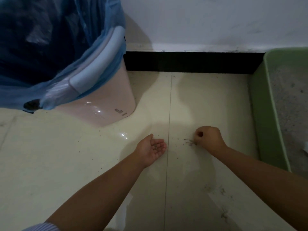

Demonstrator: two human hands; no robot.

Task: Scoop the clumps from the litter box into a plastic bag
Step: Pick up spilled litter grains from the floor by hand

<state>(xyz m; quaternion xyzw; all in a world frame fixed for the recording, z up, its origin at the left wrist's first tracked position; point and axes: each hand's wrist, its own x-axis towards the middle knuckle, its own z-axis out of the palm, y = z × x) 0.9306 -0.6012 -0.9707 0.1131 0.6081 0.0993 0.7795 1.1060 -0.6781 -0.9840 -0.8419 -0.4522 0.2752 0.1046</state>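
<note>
My left hand [152, 150] lies palm up just above the floor, cupped, with a few dark litter bits [155, 146] in the palm. My right hand [208, 138] is curled with fingertips down on the tile, pinching at a small smear of spilled litter crumbs [190, 141]. The green litter box [266, 117] stands at the right edge, holding grey litter [293, 104]. A pink bin [106, 97] lined with a blue plastic bag [50, 47] stands at the upper left.
Loose litter specks are scattered on the cream tile floor [66, 164], with more dirt marks at the lower right [221, 214]. A white wall with a black baseboard [191, 61] runs behind. Something white [305, 148] shows inside the box's right edge.
</note>
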